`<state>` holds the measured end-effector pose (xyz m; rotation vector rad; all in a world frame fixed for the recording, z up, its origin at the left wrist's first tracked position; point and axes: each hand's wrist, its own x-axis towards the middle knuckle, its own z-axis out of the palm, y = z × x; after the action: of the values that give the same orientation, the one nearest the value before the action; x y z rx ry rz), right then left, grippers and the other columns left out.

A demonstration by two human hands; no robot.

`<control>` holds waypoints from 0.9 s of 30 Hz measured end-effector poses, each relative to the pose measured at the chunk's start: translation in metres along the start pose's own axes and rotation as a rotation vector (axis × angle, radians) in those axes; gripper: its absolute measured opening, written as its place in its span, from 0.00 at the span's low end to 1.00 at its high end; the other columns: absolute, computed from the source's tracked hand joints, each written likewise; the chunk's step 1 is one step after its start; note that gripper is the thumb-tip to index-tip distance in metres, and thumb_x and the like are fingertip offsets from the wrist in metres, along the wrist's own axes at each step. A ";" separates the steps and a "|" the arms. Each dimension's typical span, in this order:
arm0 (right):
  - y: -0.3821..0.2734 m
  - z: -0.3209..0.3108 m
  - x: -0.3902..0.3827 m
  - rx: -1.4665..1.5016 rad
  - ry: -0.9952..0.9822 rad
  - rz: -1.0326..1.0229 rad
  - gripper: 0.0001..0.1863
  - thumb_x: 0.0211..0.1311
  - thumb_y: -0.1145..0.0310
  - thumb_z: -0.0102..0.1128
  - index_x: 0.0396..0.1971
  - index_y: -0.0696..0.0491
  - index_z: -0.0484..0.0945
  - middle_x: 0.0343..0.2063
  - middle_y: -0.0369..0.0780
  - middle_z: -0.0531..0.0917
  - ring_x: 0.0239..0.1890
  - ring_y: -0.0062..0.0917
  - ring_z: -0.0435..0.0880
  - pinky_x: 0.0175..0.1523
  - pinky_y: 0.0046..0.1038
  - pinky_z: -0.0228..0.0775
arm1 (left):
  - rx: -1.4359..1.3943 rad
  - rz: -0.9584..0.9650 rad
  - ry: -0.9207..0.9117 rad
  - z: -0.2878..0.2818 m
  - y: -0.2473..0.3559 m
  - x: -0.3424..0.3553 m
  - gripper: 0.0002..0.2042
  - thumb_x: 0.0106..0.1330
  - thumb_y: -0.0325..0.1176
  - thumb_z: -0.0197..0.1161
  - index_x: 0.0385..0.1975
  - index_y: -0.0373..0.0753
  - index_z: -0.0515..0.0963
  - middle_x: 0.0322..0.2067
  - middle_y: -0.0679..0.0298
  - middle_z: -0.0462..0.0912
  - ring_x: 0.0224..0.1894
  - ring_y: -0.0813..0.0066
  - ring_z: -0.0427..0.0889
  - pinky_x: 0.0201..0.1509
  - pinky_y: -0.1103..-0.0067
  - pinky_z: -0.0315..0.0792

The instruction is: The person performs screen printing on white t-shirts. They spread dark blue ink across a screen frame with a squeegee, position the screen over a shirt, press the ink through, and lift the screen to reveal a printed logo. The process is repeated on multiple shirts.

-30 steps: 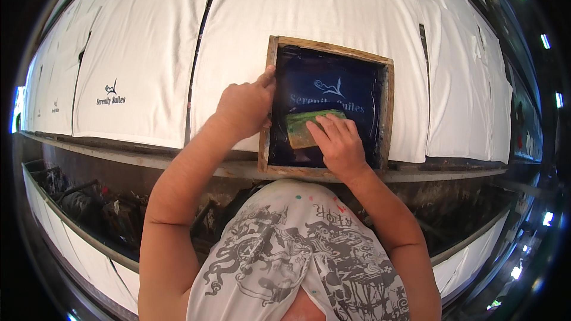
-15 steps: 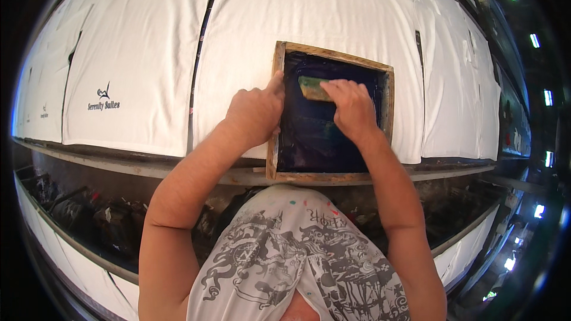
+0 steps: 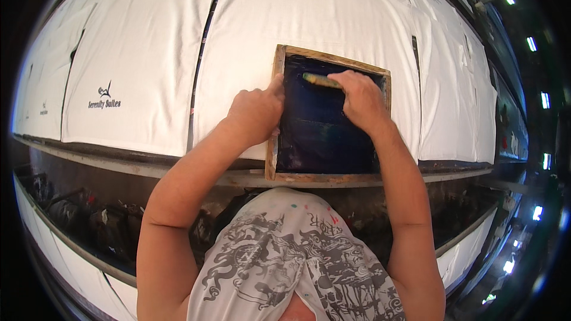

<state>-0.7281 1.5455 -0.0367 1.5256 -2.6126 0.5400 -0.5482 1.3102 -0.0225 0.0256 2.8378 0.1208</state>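
A wooden screen-printing frame [image 3: 324, 176] with dark blue mesh [image 3: 327, 145] lies on a white cloth [image 3: 250, 35] in front of me. My left hand [image 3: 257, 111] grips the frame's left side, its index finger stretched along the wood and the other fingers curled. Inside the upper part of the frame, my right hand [image 3: 364, 100] is closed on the right end of a squeegee [image 3: 318, 79]. This squeegee is a short, flat bar stained green and yellow. It is tilted so that mostly its narrow upper edge shows; its lower edge against the mesh is hard to see.
To the left lies another white cloth [image 3: 143, 41] with a small dark print. More white cloths [image 3: 455, 101] lie to the right, with narrow dark gaps between them. A table edge [image 3: 148, 165] runs just before my body. Behind me stands another cloth-covered table [image 3: 470, 249].
The squeegee has tipped, showing less of its broad face, and sits slightly farther right. My right hand has shifted a little right with it. The left hand stays on the frame.
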 end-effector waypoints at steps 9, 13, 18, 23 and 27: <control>0.015 0.015 0.022 0.080 -0.138 -0.219 0.27 0.60 0.85 0.63 0.59 0.53 0.91 0.48 0.44 0.92 0.56 0.45 0.90 0.66 0.46 0.81 | -0.036 -0.129 -0.041 0.001 0.011 -0.001 0.48 0.62 0.43 0.88 0.82 0.38 0.73 0.90 0.63 0.63 0.52 0.52 0.96 0.57 0.62 0.91; 0.018 0.014 0.022 0.110 -0.194 -0.471 0.20 0.59 0.82 0.69 0.51 0.50 0.93 0.45 0.39 0.92 0.53 0.37 0.91 0.62 0.41 0.82 | -0.033 -0.187 -0.030 0.000 0.019 0.002 0.50 0.57 0.41 0.90 0.82 0.40 0.73 0.89 0.65 0.63 0.52 0.52 0.96 0.57 0.62 0.90; 0.052 0.006 0.014 0.171 -0.193 -0.712 0.16 0.60 0.80 0.71 0.47 0.49 0.93 0.44 0.36 0.92 0.51 0.33 0.91 0.60 0.38 0.82 | 0.008 -0.236 -0.008 0.006 0.024 0.007 0.49 0.55 0.38 0.91 0.81 0.42 0.74 0.89 0.71 0.64 0.52 0.55 0.96 0.57 0.62 0.90; 0.091 -0.007 -0.015 0.192 -0.193 -0.710 0.15 0.62 0.79 0.71 0.47 0.49 0.94 0.46 0.35 0.94 0.54 0.32 0.92 0.62 0.37 0.82 | -0.004 -0.309 -0.071 -0.004 0.033 0.006 0.51 0.56 0.34 0.89 0.84 0.44 0.72 0.90 0.78 0.61 0.58 0.57 0.94 0.62 0.61 0.89; 0.102 -0.016 -0.054 0.170 -0.151 -0.594 0.14 0.64 0.77 0.70 0.47 0.50 0.94 0.47 0.37 0.94 0.55 0.32 0.93 0.63 0.38 0.81 | -0.027 -0.293 -0.064 -0.006 0.034 0.004 0.50 0.56 0.32 0.89 0.84 0.43 0.72 0.90 0.77 0.60 0.60 0.57 0.93 0.63 0.60 0.88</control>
<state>-0.7895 1.6409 -0.0615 2.3411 -2.0693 0.6079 -0.5536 1.3436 -0.0151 -0.3827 2.7393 0.0921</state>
